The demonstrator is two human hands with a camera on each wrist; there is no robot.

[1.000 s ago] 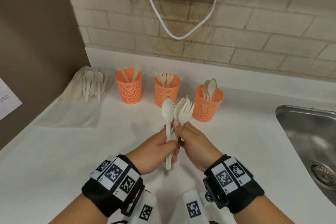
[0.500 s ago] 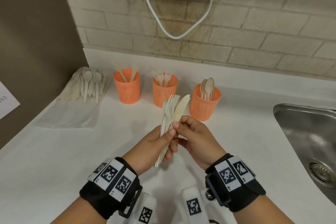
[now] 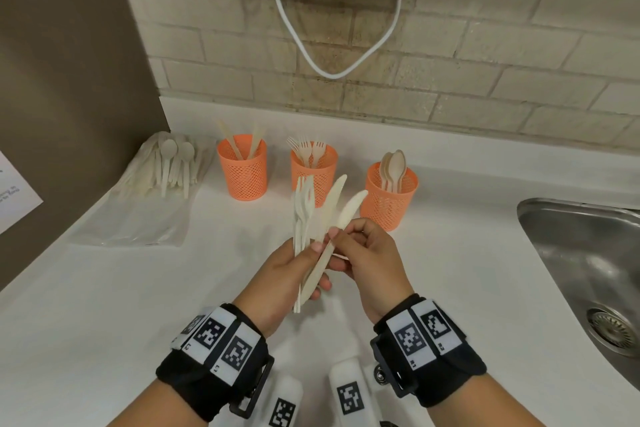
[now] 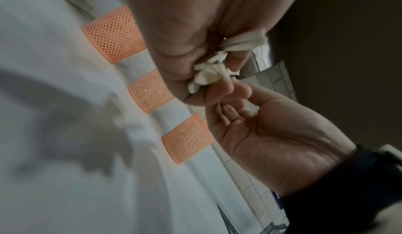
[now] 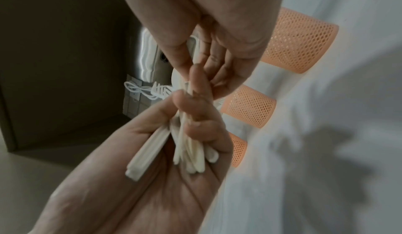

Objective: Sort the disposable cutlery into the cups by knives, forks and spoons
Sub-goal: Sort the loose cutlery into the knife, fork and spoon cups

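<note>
So the left hand (image 3: 287,274) has its fingers wrapped around a mixed bundle (image 3: 304,218) of cream disposable cutlery, held up in front of the middle cup (image 3: 313,172). The right hand (image 3: 367,256) has thumb and fingers clamped on one knife (image 3: 349,210), right where handle meets blade.

My guess is this stuff weighs nothing, is smooth and a bit bendy, and fork tines snag on each other. So grab by the handle and slide it out lengthwise instead of yanking sideways.

There are three orange mesh cups: the one left of the middle cup (image 3: 242,166) has two knives, the middle has about three forks, the one on its right (image 3: 391,198) has maybe three spoons, overlapping. The bundle shows two knives plus a few forks, can't count exactly. The loose pile (image 3: 169,166) far left on the bench (image 3: 104,288) is too jumbled to count.
</note>
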